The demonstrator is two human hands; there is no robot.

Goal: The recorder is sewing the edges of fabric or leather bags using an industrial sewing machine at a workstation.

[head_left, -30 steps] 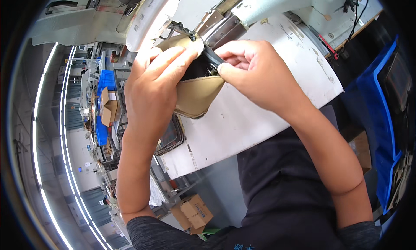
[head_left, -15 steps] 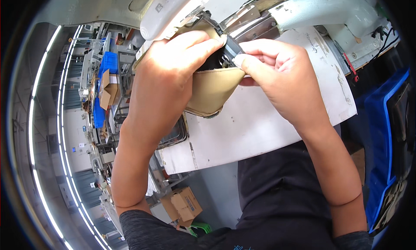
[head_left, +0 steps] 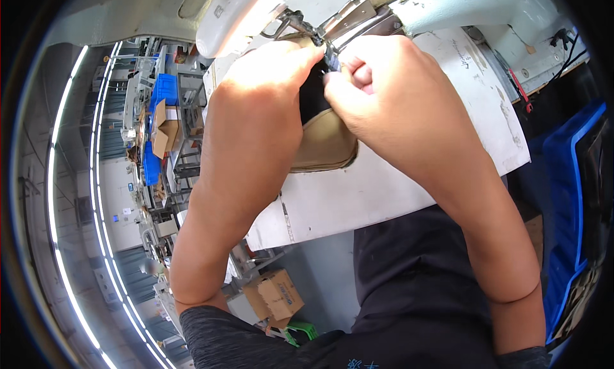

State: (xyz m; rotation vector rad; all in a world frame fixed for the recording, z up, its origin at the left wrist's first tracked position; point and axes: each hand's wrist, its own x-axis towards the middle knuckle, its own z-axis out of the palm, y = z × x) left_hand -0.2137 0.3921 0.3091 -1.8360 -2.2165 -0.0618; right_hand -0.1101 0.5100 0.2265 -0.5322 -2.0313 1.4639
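Observation:
A tan, curved sewn piece (head_left: 327,144) with a black inside hangs over the white worktable, below the needle area of a sewing machine (head_left: 240,14). My left hand (head_left: 259,106) bends over the piece's left side, fingers closed on its edge. My right hand (head_left: 390,81) pinches the same edge from the right, close to the metal presser parts (head_left: 300,24). Between my fingertips shows a short stretch of dark grey edging (head_left: 331,60). The backs of my hands hide much of the piece.
The white worktable (head_left: 358,199) ends just before my lap. A blue bin (head_left: 566,196) stands at the right. On the floor at lower left lies an open cardboard box (head_left: 278,296). Black cables and a red-handled tool (head_left: 521,94) are at the far right.
My right hand has moved left and up, closer to my left hand, its back now turned more upward. The tan piece has turned, and less of it shows.

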